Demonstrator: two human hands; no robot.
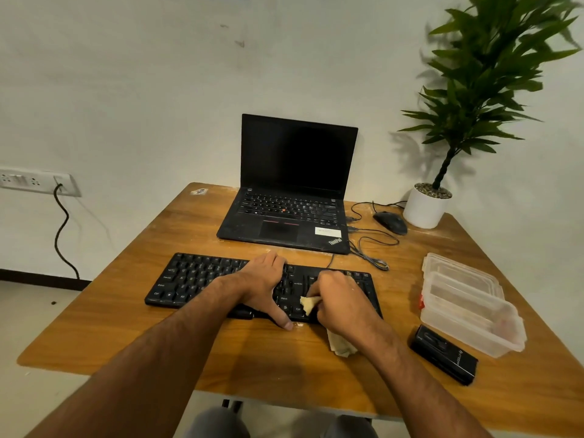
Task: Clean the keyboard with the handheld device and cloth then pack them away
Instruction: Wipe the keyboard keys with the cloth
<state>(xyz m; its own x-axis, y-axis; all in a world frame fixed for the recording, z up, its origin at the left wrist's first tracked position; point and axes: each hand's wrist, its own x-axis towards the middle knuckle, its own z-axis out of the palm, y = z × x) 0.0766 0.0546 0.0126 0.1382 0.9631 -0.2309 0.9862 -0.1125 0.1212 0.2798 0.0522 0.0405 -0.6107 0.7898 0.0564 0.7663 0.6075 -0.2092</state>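
Note:
A black keyboard (pixel 196 279) lies across the middle of the wooden table (pixel 132 336). My left hand (pixel 264 284) lies over its centre, fingers reaching the far edge and thumb hooked over the near edge. My right hand (pixel 339 298) grips a pale yellow cloth (pixel 309 304) and presses it on the keys at the keyboard's right part; the cloth's tail hangs out below my wrist. The black handheld device (pixel 444 357) lies flat on the table at the right, untouched.
A clear plastic container (pixel 471 308) with its lid sits right of the keyboard, beside the device. An open black laptop (pixel 290 197) stands behind the keyboard. A black mouse (pixel 390 222) with cables and a potted plant (pixel 425 207) are at the back right.

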